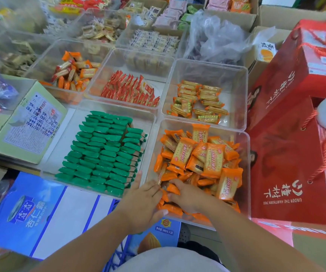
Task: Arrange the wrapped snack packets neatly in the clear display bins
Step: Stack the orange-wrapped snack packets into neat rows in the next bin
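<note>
In the near right bin, at its near left corner, both hands are working among the orange packets, which are lying heaped and jumbled, some flat, some tilted up on edge. The right hand is reaching in over the front wall, fingers curling down and thumb closing from below, and it is pinching a few of the orange packets in that corner. The left hand is sitting astride the same corner, one finger stretching up along the outside of the side wall, the others lying on the packets inside and the thumb down at the front edge. Whether it is actually gripping anything cannot be told. Just beside it, the near left bin is showing green packets standing in tidy overlapping rows. Behind, red packets are leaning in a row in the middle bin, and gold packets are lying loosely scattered in the bin behind the orange ones. Red gift boxes are crowding the right side, and a blue carton is lying below the near left bin.
</note>
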The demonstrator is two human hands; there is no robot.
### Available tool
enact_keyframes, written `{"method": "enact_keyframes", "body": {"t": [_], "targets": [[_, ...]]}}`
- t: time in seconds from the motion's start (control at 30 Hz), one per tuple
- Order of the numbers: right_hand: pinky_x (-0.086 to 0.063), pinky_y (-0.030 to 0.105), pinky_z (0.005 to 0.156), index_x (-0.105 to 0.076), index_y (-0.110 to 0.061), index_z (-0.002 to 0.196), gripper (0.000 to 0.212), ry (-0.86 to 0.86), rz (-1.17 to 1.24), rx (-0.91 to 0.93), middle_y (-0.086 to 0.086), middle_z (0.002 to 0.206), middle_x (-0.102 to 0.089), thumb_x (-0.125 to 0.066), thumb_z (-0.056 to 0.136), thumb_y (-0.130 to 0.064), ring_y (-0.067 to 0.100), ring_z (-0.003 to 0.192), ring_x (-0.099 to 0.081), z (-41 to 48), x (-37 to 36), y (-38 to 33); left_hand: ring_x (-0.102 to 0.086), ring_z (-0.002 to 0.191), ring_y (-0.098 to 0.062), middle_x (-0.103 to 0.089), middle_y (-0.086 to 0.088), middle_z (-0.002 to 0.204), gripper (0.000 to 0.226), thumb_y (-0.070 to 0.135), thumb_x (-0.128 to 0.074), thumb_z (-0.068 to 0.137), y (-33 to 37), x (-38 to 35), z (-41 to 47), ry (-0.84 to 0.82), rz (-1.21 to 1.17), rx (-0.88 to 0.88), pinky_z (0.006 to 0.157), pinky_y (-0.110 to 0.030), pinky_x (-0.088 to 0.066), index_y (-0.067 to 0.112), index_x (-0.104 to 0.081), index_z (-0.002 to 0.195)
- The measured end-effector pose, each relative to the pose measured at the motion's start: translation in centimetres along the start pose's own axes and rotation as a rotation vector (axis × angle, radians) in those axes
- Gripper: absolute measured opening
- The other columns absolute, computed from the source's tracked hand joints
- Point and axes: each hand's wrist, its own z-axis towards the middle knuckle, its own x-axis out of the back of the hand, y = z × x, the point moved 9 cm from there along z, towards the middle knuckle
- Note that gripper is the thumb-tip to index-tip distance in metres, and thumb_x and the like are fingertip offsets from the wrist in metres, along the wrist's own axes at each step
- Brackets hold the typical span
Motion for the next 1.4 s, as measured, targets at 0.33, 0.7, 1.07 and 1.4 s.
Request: {"method": "enact_keyframes", "body": {"t": [0.33, 0.7, 1.07, 1.4], "targets": [[-0.053, 0.040, 0.074, -0.055, -0.024, 0.123, 0.045, 0.275, -0.596, 0.014, 0.006, 0.114, -0.059, -0.043, 0.097, -0.060, 0.030, 0.103, -0.060, -3.0, 4.5, -3.1, -0.044, 0.132, -0.023, -0.055, 0.000, 0.142, 0.088, 0.069, 0.002, 0.096, -0.1, 0.6, -0.3, 0.180, -0.034, -0.005, 0.121, -0.060, 0.009, 0.017, -0.049, 0.147], [-0.037, 0.041, 0.093, -0.051, -0.034, 0.140, 0.044, 0.221, -0.845, 0.467, 0.002, 0.137, -0.040, -0.055, 0.096, -0.028, 0.027, 0.112, -0.045, 2.1, 3.3, -8.9, -0.057, 0.113, -0.021, -0.068, 0.000, 0.119, 0.070, 0.063, -0.027, 0.101, -0.1, 1.2, -0.8, 0.348, -0.072, -0.012, 0.120, -0.058, -0.005, 0.014, -0.067, 0.128], [-0.033, 0.049, 0.100, -0.061, -0.028, 0.129, 0.035, 0.440, -1.061, 0.326, 0.008, 0.130, -0.037, -0.045, 0.098, -0.033, 0.033, 0.116, -0.037, 2.7, 3.0, -8.2, -0.054, 0.120, -0.024, -0.065, -0.003, 0.127, 0.076, 0.066, -0.019, 0.100, -0.3, 0.6, -0.4, 0.285, -0.060, 0.011, 0.121, -0.057, 0.004, 0.012, -0.061, 0.135], [-0.035, 0.050, 0.107, -0.055, -0.021, 0.130, 0.037, 0.448, -0.931, 0.456, 0.010, 0.136, -0.052, -0.058, 0.094, -0.028, 0.036, 0.134, -0.042, 0.6, 3.9, -6.2, -0.057, 0.115, -0.025, -0.068, -0.004, 0.122, 0.077, 0.066, -0.021, 0.100, -0.2, 0.6, -0.4, 0.290, -0.033, 0.011, 0.120, -0.059, -0.001, 0.011, -0.065, 0.131]]}}
